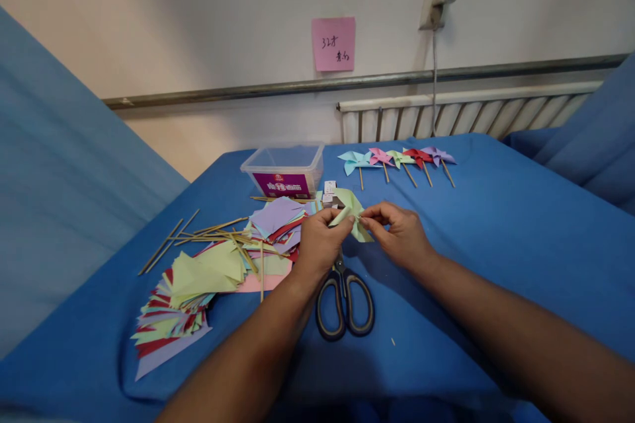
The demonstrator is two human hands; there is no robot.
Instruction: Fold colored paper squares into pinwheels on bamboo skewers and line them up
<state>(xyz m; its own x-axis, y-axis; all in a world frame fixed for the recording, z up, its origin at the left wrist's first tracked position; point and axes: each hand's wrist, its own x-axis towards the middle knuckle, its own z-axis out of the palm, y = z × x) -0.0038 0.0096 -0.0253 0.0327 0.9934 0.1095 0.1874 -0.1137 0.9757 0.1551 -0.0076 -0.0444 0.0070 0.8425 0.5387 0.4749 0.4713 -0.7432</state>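
Note:
My left hand (325, 234) is closed on a pale green paper pinwheel (351, 201), its blades curled toward the middle. At the pinwheel's centre my right hand (397, 228) pinches with thumb and forefinger; something small and light shows at the fingertips, too tiny to name. Under my hands lies a pair of scissors (344, 304) with dark handles toward me, its blades mostly hidden. Left of my left hand are a pile of coloured paper pieces (280, 218) and a fanned stack of cut paper (173, 317). Thin wooden sticks (213, 232) lie across and beside the paper.
A clear plastic box (282, 162) with a purple label stands at the back. Several finished pinwheels (397, 158) on sticks lie in a row at the back right. Small white boxes (329, 192) sit behind my hands. Blue cloth (471, 211) covers the table; a radiator (471, 109) is behind.

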